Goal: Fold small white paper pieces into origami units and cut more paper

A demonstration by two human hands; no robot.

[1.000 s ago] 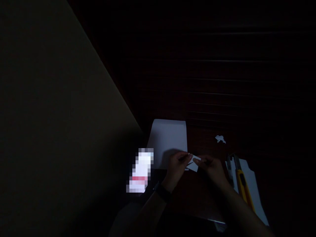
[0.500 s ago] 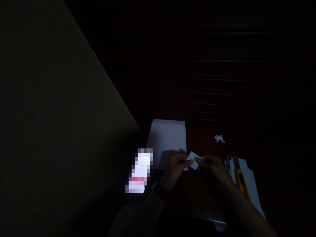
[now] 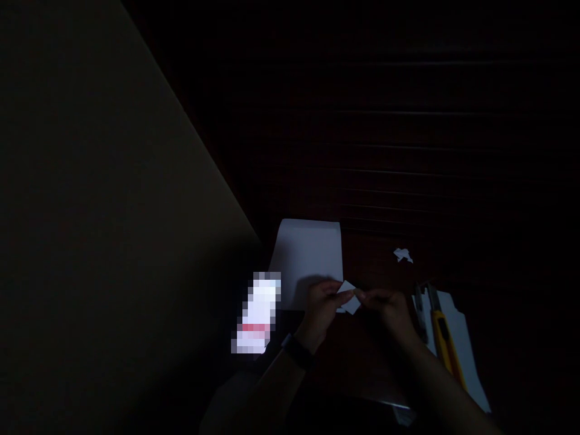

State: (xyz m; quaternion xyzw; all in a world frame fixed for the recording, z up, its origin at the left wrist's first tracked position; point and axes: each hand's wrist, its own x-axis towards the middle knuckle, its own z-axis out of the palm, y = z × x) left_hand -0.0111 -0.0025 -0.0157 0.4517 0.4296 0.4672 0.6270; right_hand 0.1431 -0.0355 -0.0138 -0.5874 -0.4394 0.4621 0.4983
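Note:
A small square of folded white paper (image 3: 349,304) is held up between my two hands, turned so it looks like a diamond. My left hand (image 3: 321,307) pinches its left side, thumb on top and fingers behind. On the right corner, the thumb and fingers of my right hand (image 3: 388,307) are closed. The room is dark, so the fold lines and the fingertips behind the paper cannot be made out. A dark band (image 3: 297,351) circles my left wrist.
White paper sheets (image 3: 310,248) lie behind my left hand. A lit, pixelated screen (image 3: 257,314) is to the left. At the right, a yellow box cutter (image 3: 444,344) rests on white paper (image 3: 466,356). A small folded paper piece (image 3: 403,255) lies farther back on the dark table (image 3: 353,368).
The folded paper has shifted slightly left and down in my hands. My right thumb has slid from the paper's middle out to its right corner.

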